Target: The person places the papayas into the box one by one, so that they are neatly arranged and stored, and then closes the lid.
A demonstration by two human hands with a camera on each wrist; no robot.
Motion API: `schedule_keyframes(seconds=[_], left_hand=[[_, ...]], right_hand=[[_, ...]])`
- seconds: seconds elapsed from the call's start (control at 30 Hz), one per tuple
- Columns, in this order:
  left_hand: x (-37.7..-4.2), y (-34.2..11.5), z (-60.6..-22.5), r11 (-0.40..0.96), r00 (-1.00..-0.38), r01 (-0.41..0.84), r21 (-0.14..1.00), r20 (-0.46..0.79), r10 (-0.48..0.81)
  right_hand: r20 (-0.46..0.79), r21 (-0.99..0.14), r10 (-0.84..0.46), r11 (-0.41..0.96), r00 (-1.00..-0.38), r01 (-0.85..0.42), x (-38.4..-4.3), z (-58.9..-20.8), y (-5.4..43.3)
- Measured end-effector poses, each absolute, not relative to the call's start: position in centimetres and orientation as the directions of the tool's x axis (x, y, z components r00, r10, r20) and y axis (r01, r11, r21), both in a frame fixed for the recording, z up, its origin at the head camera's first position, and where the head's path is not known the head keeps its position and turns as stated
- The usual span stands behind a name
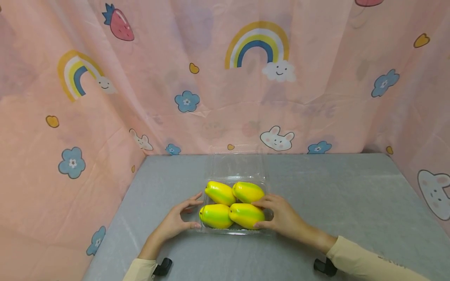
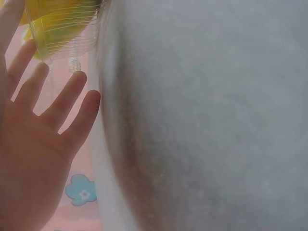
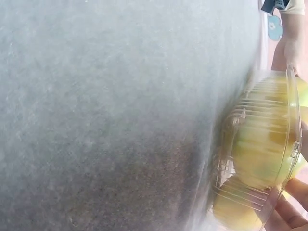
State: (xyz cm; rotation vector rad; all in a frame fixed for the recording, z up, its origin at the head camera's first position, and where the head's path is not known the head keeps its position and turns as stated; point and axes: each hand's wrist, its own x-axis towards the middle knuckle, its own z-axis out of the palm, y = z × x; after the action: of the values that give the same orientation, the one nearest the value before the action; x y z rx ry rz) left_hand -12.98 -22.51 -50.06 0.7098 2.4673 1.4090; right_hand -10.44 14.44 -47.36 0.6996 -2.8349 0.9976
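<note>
Several glossy yellow-green fruits, shaped like mangoes or papayas, lie in two rows in a clear plastic clamshell box [image 1: 232,232]. Its lid [image 1: 237,166] is raised at the back. My right hand [image 1: 286,216] reaches over the box's right side, thumb and fingers round the right end of the front right fruit [image 1: 247,216]. In the right wrist view, fingers [image 3: 288,209] pass over the clear rim. My left hand [image 1: 174,220] is at the box's left side, fingers spread and fairly straight, fingertips at the wall near the front left fruit [image 1: 216,216].
The box stands on a grey table [image 1: 334,195], near the middle of its width. A pink printed curtain [image 1: 211,125] hangs behind the table and along both sides. Black straps [image 1: 325,267] are on both wrists.
</note>
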Motion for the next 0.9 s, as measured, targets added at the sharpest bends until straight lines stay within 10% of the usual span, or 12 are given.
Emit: schedule_keyframes(seconds=[0.9], left_hand=[[-12.97, -22.61, -50.3, 0.413, -0.855, 0.315, 0.855, 0.066, 0.515]], right_hand=[[0.201, -0.546, -0.433, 0.695, -0.879, -0.467, -10.36, -47.62, 14.87]])
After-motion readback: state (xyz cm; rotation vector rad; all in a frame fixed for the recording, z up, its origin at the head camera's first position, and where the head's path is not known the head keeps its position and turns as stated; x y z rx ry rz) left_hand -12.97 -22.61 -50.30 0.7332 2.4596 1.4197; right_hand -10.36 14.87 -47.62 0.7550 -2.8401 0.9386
